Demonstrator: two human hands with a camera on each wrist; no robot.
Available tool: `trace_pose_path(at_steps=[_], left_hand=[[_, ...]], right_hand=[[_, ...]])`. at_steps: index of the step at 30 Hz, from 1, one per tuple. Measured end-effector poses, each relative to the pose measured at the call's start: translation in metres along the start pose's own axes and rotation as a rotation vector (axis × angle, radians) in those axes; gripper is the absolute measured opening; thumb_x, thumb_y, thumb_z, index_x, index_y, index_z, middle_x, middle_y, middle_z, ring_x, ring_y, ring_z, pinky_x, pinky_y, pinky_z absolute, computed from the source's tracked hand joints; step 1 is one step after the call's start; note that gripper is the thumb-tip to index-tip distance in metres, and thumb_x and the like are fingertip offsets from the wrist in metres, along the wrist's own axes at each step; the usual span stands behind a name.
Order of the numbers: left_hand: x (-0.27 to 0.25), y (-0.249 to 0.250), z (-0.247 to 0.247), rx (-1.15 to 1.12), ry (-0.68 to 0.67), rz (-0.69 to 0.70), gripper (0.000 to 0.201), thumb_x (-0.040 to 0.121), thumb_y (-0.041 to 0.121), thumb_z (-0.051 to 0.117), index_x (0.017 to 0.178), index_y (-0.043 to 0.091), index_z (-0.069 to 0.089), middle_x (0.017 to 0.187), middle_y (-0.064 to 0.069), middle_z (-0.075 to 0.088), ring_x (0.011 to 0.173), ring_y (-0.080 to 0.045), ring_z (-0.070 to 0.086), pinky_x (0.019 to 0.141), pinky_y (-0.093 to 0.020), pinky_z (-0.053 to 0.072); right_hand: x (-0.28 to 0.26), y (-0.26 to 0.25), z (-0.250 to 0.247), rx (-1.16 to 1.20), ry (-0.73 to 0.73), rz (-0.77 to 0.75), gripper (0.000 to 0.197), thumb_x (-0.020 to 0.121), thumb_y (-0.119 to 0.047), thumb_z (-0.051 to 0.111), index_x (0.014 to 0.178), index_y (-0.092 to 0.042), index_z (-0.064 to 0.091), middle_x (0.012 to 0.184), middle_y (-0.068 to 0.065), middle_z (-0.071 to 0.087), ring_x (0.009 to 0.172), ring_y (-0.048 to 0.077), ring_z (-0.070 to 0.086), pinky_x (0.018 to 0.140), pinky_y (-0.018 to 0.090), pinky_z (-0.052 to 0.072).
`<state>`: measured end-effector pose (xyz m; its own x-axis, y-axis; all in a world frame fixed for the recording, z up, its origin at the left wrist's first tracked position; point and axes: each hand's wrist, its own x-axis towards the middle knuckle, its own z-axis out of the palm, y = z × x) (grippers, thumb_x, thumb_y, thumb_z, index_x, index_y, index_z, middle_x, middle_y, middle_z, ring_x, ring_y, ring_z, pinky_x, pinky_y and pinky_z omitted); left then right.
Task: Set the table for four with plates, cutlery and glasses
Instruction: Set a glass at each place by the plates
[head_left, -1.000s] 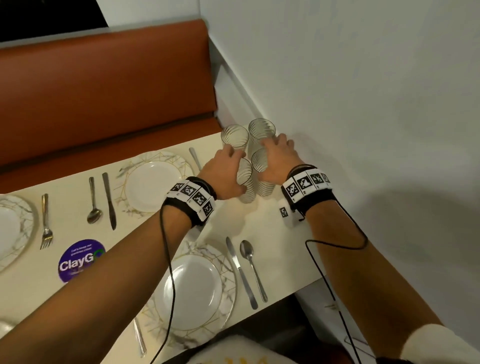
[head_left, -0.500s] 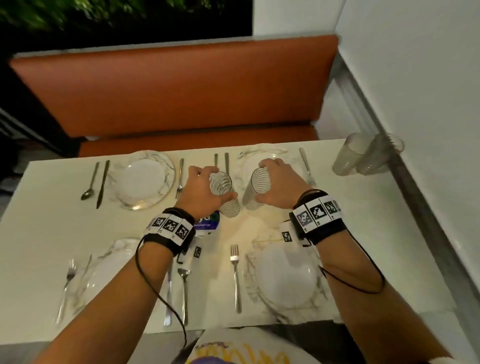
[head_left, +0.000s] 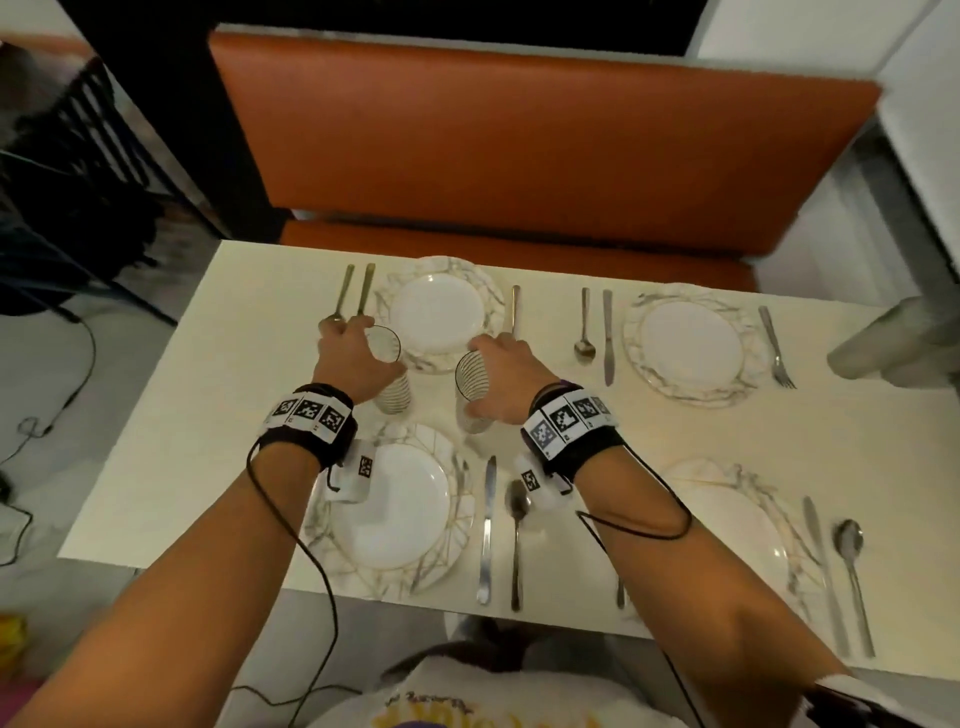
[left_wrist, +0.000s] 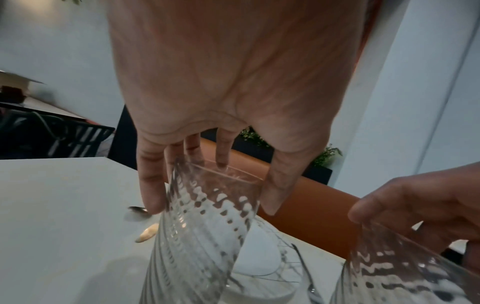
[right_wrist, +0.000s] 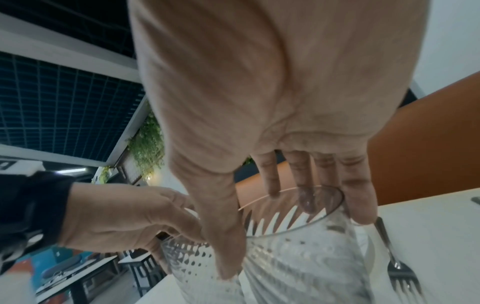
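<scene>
My left hand (head_left: 353, 358) grips a ribbed clear glass (head_left: 390, 387) from above, near its rim. My right hand (head_left: 506, 379) grips a second ribbed glass (head_left: 471, 376) the same way. Both glasses are tilted and sit low over the white table (head_left: 208, 415), between the far left plate (head_left: 436, 312) and the near left plate (head_left: 395, 509). In the left wrist view, thumb and fingers of the left hand (left_wrist: 211, 205) curl round the glass (left_wrist: 205, 226). In the right wrist view, the right hand (right_wrist: 293, 244) clasps its glass (right_wrist: 298, 267). I cannot tell whether the bases touch the table.
Two more plates, far right (head_left: 691, 343) and near right (head_left: 727, 525), lie with knives, spoons and forks beside each place. Two blurred glasses (head_left: 883, 343) stand at the table's right edge by the wall. An orange bench (head_left: 519, 156) runs behind the table.
Both hands lifted a glass each from the group by the wall and carried them left, across the table, to the left pair of plates. Two glasses stayed behind.
</scene>
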<state>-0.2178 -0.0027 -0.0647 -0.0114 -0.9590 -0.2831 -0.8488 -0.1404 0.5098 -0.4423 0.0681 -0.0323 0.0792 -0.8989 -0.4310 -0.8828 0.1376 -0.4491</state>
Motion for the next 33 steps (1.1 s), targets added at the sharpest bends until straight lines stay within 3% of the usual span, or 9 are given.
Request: trace_pose_path(at_steps=[11,15,19,26,33], left_hand=[[0.019,-0.026,-0.018,-0.030,-0.026,-0.002,0.093,0.074,0.033,0.092,0.150,0.015,0.041,0.145,-0.020,0.036,0.131,-0.044,0.047,0.112,-0.055,0.042],[0.021,-0.025,-0.019,-0.022,-0.032,0.002,0.091,0.075,0.032,0.090,0.149,0.015,0.040,0.145,-0.020,0.038,0.131,-0.045,0.047,0.111,-0.056,0.043],[0.021,-0.022,-0.022,-0.027,-0.038,0.001,0.089,0.077,0.029,0.089,0.150,0.015,0.039,0.146,-0.020,0.038,0.132,-0.044,0.047,0.111,-0.055,0.043],[0.019,-0.020,-0.022,0.001,-0.044,-0.004,0.087,0.080,0.030,0.086,0.151,0.017,0.037,0.148,-0.020,0.036,0.133,-0.045,0.045,0.111,-0.055,0.043],[0.010,-0.012,-0.027,0.145,-0.015,0.020,0.113,0.074,0.051,0.088,0.160,0.019,0.022,0.157,-0.020,0.030,0.140,-0.046,0.039,0.113,-0.061,0.036]], right_hand=[[0.016,-0.021,0.017,-0.095,-0.066,0.019,0.095,0.069,-0.037,0.088,0.146,-0.026,0.034,0.142,0.007,0.040,0.135,0.032,0.036,0.106,0.046,0.046],[0.016,-0.023,0.013,-0.016,-0.044,0.031,0.092,0.077,-0.053,0.081,0.151,-0.026,0.032,0.150,0.009,0.038,0.142,0.034,0.033,0.112,0.051,0.040],[0.016,-0.022,0.015,0.007,-0.066,0.037,0.075,0.084,-0.049,0.076,0.146,-0.023,0.041,0.142,0.009,0.043,0.137,0.031,0.037,0.108,0.046,0.042],[0.011,-0.013,0.013,-0.008,-0.103,0.064,0.077,0.083,-0.048,0.077,0.145,-0.021,0.041,0.144,0.010,0.041,0.135,0.030,0.039,0.107,0.044,0.043],[0.006,-0.005,0.000,0.081,-0.027,0.050,0.086,0.081,-0.059,0.075,0.150,-0.023,0.038,0.149,0.009,0.043,0.137,0.029,0.042,0.109,0.046,0.042]])
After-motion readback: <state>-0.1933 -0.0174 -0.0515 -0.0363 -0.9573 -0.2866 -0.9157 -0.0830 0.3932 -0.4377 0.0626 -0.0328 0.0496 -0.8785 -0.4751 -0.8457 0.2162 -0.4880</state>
